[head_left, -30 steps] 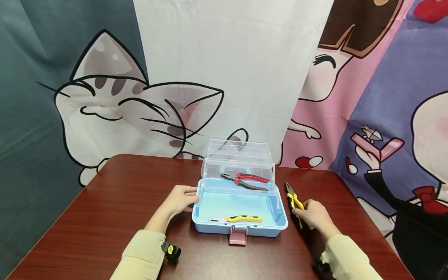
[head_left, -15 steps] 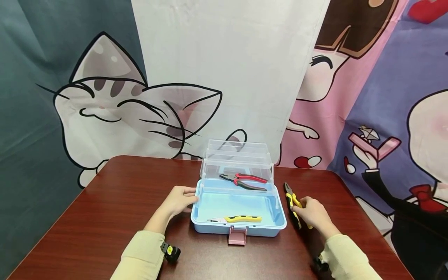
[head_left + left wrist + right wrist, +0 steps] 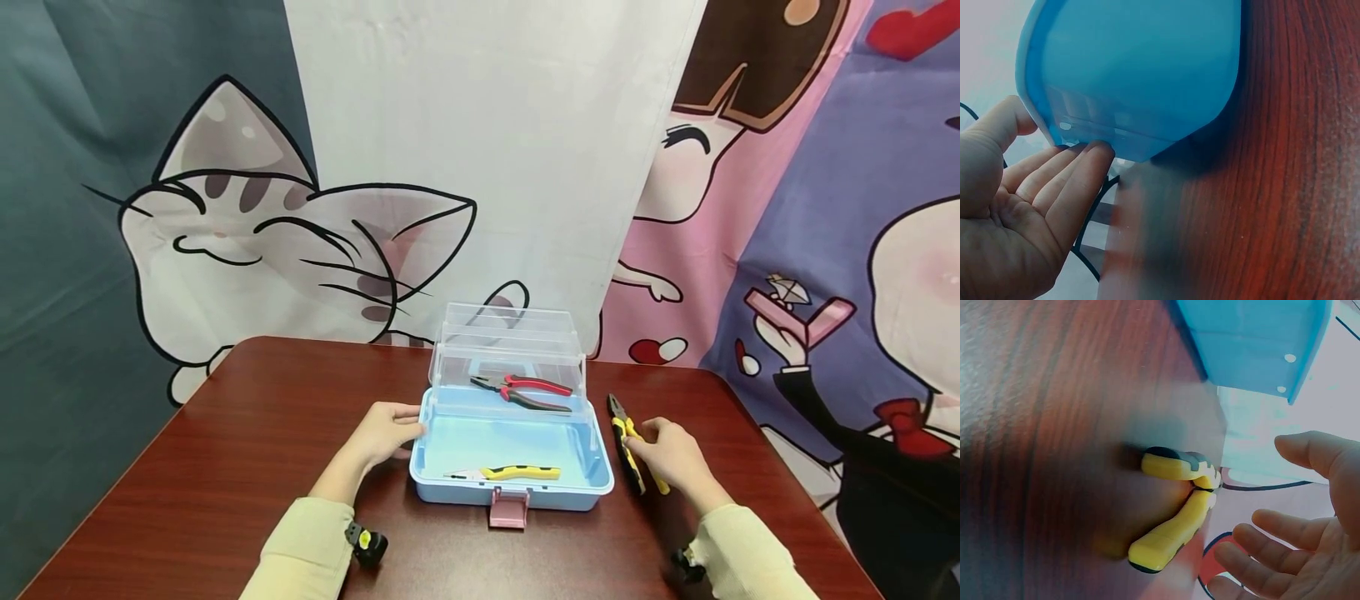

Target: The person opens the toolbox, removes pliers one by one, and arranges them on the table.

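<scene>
A light blue toolbox [image 3: 517, 496] stands on the table with its clear lid raised. My left hand [image 3: 384, 433] holds its left side, thumb at the rim [image 3: 1032, 119] and fingertips against the outer wall [image 3: 1135, 81]. Inside, along the front, lies a yellow-handled pair of long-nose pliers [image 3: 517, 472]. A red-and-black pair of pliers [image 3: 532, 383] lies at the clear tray in the back. Right of the box rests another pair of pliers [image 3: 637, 467] with yellow-and-black handles, spread apart. Over these my right hand [image 3: 675, 454] hovers with relaxed fingers; in the right wrist view a gap separates it from the handles [image 3: 1166, 534].
A pink latch [image 3: 509, 508] hangs down at the toolbox's front. The clear lid [image 3: 510, 325] leans back toward a printed cloth backdrop [image 3: 480, 125]. Dark red wood forms the tabletop [image 3: 285, 425], whose rear edge lies close behind the box.
My right hand has shifted slightly away from the pliers beside the box, and more of their yellow handle shows. The left hand keeps its place on the toolbox.
</scene>
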### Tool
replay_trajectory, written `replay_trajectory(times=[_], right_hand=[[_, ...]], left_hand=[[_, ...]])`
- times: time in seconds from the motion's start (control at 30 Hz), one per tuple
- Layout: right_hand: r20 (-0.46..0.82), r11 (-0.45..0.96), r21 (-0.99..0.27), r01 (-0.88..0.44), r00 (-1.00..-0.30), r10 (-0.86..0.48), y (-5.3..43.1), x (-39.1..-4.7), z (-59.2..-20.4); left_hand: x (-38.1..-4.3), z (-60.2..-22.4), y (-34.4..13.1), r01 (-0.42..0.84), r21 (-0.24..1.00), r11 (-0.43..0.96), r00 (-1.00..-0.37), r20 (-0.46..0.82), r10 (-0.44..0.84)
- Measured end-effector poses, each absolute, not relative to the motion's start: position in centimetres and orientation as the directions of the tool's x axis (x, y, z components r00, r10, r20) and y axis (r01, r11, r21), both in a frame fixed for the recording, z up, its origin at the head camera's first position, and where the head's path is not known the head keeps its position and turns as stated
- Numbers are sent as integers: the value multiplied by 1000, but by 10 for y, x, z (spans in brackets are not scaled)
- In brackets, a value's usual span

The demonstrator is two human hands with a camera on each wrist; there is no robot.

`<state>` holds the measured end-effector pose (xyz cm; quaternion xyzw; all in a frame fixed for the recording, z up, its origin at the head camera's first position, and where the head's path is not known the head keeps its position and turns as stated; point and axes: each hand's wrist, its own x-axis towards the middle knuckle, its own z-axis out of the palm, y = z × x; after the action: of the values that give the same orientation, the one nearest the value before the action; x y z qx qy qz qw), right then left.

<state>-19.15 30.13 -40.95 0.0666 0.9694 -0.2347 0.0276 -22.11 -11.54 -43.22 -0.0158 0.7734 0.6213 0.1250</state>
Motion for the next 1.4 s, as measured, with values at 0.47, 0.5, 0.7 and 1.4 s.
replay_trajectory(times=[0.47,0.5,0.7,1.4], right_hand=[[-29,884,-457,95,-995,92,293,-191,-402],[-15,887,-455,82,-996,84,293,-191,-401],[22,888,-457,48,-998,66,288,-191,-398],[68,876,-483,7,-997,45,271,-191,-385]], left_hand=[[-220,-433,-115,-173,958,228,-972,-204,119],[-220,-433,-115,-173,959,226,-972,-203,118],[-219,-431,-114,-177,958,225,-972,-206,111],[-220,-432,-116,-179,962,208,-972,-206,117]])
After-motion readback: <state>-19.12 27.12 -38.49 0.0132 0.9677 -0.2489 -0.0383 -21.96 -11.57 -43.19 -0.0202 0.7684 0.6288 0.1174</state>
